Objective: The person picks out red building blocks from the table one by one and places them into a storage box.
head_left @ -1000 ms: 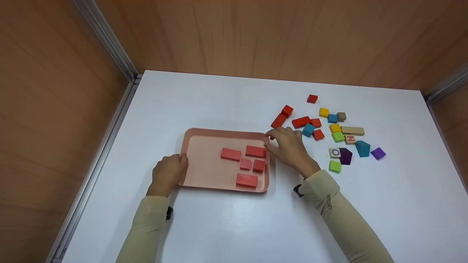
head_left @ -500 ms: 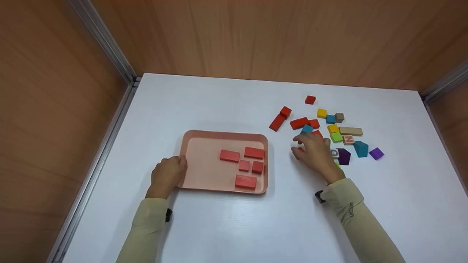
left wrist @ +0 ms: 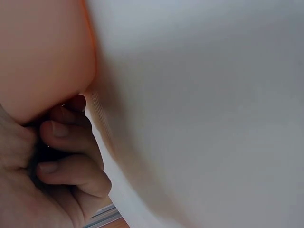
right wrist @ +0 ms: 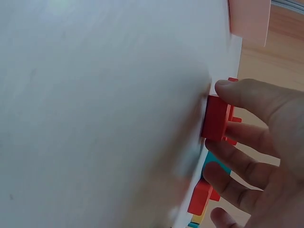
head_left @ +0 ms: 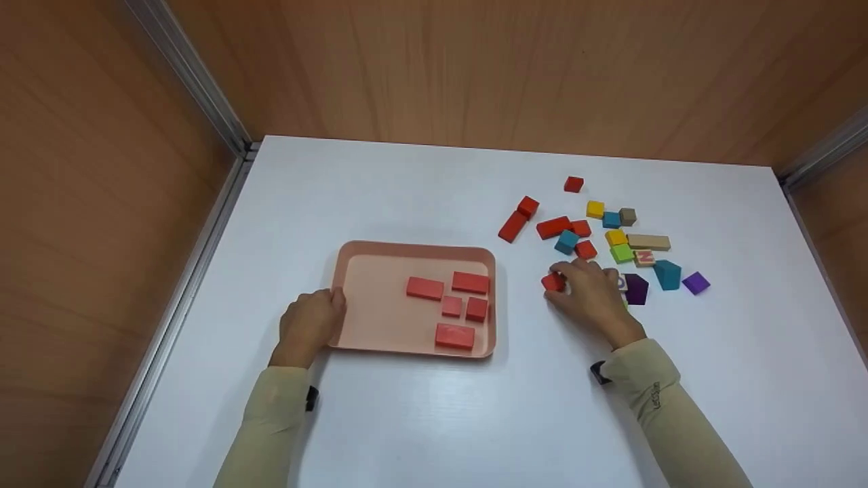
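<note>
A pink tray (head_left: pixel 380 305) holds several red blocks (head_left: pixel 455 336) on its right side. My left hand (head_left: pixel 310 325) grips the tray's left edge; in the left wrist view the fingers of this hand (left wrist: pixel 66 166) curl by the tray's rim (left wrist: pixel 90 42). Right of the tray, my right hand (head_left: pixel 591 296) pinches a red block (head_left: pixel 553 282) between thumb and fingers. The right wrist view shows that red block (right wrist: pixel 215 118) at the table surface, within the fingers of the hand (right wrist: pixel 266 147).
Beyond the right hand lie more red blocks (head_left: pixel 513 226), a blue block (head_left: pixel 567 242), yellow and green blocks (head_left: pixel 621 253), a long wooden block (head_left: pixel 649 242), and purple and teal pieces (head_left: pixel 668 274). A lone red block (head_left: pixel 574 184) lies farthest back. Wooden walls stand around the white table (head_left: pixel 420 420).
My right hand has moved right, from the tray's right edge to the loose blocks, and has taken hold of a red block. The left hand stays at the tray.
</note>
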{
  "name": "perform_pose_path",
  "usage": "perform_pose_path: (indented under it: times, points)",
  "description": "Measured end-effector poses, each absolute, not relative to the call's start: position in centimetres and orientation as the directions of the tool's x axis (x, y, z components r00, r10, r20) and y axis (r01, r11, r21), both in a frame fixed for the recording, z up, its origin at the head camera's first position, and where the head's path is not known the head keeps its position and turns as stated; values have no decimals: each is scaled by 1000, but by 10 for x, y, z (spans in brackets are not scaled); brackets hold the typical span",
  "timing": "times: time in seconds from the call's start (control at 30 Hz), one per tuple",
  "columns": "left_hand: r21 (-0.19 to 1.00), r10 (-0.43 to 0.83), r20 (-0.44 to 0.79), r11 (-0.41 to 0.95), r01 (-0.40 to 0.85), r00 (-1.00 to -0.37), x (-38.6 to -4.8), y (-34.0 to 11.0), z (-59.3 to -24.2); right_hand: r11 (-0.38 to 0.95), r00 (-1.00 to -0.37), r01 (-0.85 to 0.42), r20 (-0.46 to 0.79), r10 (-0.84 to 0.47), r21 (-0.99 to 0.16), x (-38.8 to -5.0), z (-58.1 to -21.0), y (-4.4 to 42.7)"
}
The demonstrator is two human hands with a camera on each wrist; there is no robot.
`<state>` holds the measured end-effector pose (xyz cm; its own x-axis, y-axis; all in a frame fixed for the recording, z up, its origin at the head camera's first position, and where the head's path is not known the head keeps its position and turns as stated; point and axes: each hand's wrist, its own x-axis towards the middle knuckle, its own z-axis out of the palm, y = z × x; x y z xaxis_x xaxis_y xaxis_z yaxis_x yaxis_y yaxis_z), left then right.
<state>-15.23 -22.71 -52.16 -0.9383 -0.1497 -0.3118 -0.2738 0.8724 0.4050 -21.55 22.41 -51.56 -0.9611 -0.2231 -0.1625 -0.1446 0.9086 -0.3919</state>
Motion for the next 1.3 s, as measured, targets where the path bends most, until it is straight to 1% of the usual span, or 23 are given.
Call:
perform_pose_path:
  times: [0.13,0.33,0.6,0.8,0.9,1.0,1.3]
  points:
    - [405,-154,-302,873,-273,-941,-152,-227,-521,907,-963,-144,-155,-220,-397,-217,-512,222]
    - [417,-160,-319,862,-290,-934,-151,-227,-520,903,-966,-147,-137,-219,-403,-222,-500,208]
    - [432,-175,-309,850,-302,-935,-151,-228,-522,870,-952,-243,-69,-300,-428,-232,-477,171]
    - [427,-183,-304,851,-305,-935,-152,-225,-523,840,-928,-324,-24,-371,-436,-238,-464,137]
    - [419,-171,-311,858,-297,-935,-153,-223,-524,816,-911,-369,0,-412,-444,-240,-463,121]
    - [409,-163,-320,865,-291,-933,-154,-222,-525,804,-893,-413,18,-450,-428,-241,-464,107]
    - [403,-192,-331,856,-323,-924,-152,-225,-523,771,-842,-496,6,-539,-399,-245,-462,65]
